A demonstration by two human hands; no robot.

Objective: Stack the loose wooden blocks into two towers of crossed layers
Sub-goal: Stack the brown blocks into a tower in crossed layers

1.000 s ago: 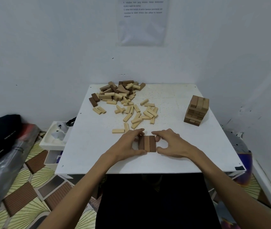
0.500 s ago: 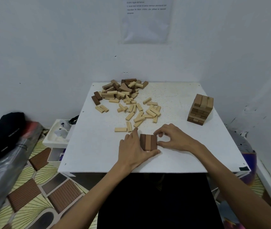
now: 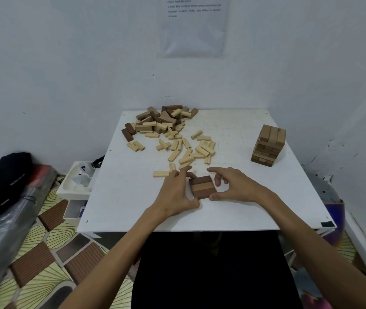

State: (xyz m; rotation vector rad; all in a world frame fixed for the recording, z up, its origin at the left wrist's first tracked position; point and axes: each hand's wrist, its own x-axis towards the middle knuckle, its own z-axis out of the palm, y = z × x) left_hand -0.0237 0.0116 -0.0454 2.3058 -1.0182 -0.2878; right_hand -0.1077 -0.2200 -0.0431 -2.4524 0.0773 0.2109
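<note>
Fingers [image 3: 183, 173] of left hand [image 3: 175, 192] and right hand [image 3: 237, 186] turned block layer [image 3: 202, 186] crosswise.

White table [image 3: 121, 197]: bare surface at near left and in the lane between scattered blocks [image 3: 177, 139] and tower [image 3: 268, 144]; block layer [image 3: 202, 187] occupies near centre; walls [image 3: 66, 63] bound back and right.

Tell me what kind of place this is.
Probably a plain room corner set up for a tabletop task: a small white table against bare walls, a printed sheet taped above it, a patterned floor mat beside.
</note>
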